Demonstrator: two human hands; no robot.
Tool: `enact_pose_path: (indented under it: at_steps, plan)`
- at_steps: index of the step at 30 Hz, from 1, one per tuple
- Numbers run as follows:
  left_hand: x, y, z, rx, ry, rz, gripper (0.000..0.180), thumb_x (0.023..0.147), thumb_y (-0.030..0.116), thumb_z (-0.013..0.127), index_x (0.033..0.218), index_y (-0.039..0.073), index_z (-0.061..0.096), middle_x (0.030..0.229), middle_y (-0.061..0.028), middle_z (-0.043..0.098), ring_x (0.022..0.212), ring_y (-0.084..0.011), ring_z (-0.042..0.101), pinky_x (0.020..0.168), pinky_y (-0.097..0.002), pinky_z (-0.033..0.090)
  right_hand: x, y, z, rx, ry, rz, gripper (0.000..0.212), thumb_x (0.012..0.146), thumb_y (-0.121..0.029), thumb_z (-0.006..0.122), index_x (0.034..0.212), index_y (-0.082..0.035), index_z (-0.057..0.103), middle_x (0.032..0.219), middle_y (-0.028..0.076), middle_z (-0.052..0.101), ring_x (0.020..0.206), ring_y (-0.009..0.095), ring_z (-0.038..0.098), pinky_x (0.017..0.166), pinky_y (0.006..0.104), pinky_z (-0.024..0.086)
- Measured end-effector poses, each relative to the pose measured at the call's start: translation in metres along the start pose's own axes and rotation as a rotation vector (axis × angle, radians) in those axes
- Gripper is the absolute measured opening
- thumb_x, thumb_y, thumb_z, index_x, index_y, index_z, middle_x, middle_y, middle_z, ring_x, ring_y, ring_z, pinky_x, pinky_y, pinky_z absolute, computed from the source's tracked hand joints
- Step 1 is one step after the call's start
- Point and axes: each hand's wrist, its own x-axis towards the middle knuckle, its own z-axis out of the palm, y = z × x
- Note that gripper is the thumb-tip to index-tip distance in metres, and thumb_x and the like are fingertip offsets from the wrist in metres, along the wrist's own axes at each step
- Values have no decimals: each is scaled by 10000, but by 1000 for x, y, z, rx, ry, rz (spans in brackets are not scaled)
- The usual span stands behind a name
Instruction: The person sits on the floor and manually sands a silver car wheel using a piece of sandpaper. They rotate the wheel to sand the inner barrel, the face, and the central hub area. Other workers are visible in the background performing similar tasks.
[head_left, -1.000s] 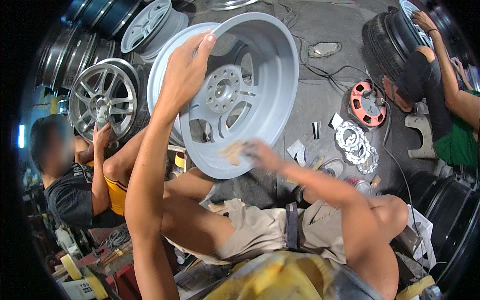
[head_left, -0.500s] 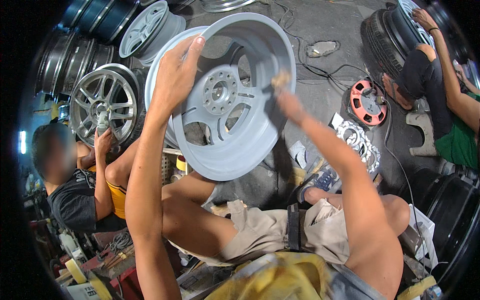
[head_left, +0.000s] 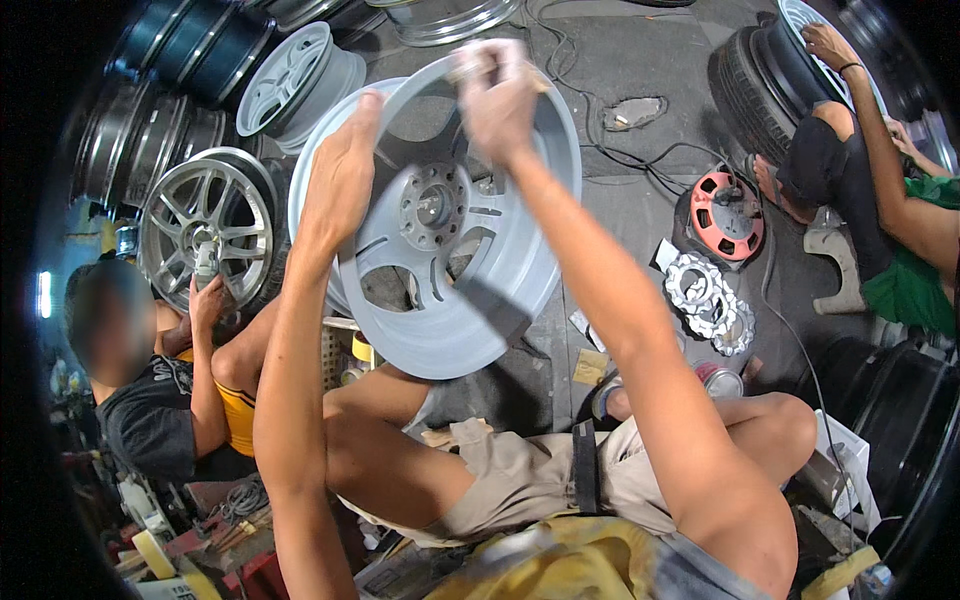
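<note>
A grey wheel rim [head_left: 435, 335] stands tilted in front of me, its barrel opening facing my way and its spokes and hub deeper inside. My left hand [head_left: 343, 170] grips the left edge of this rim, thumb pointing up. At the top inside edge is my right hand [head_left: 497, 110], smeared by motion, with its fingers curled. A small tan piece shows beside its fingers, too blurred to name. Behind the held rim, a second grey rim [head_left: 305, 170] shows partly at the left.
On the left a person holds a tool against a silver spoked rim [head_left: 160, 205]. Another person works at a tyred wheel [head_left: 745, 85] on the far right. A red cable reel [head_left: 708, 215], cables and several silver ring-shaped parts [head_left: 690, 285] lie on the floor.
My right hand has swung from the right inner wall of the rim up and left to its top. The rim has shifted slightly down and left with my left hand.
</note>
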Motion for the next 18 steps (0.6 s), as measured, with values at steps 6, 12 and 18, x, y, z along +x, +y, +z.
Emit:
enact_pose_path:
  at_steps: [6, 12, 18]
  plan:
    - [22, -27, 9, 144, 68, 179, 450, 1028, 383, 580, 1257, 8, 676, 958, -176, 723, 894, -217, 649, 866, -375, 505, -30, 191, -212, -1000, -444, 431, 297, 873, -266, 702, 1039, -24, 656, 1012, 224, 713, 971, 366, 700, 839, 476, 546]
    - [20, -41, -14, 78, 2, -17, 533, 1025, 441, 604, 1267, -30, 670, 1077, -58, 715, 1016, -122, 591, 948, -284, 454, -37, 156, -349, -1181, -948, 446, 244, 815, -259, 749, 844, -20, 710, 807, 242, 706, 792, 384, 714, 718, 466, 567]
    - [44, -45, -1, 130, 83, 50, 524, 994, 472, 617, 1271, 34, 695, 1121, -149, 746, 1082, -196, 658, 984, -313, 467, -106, 106, -331, -1339, -923, 156, 331, 803, -272, 733, 977, -1, 657, 1027, 240, 671, 968, 414, 657, 834, 521, 530]
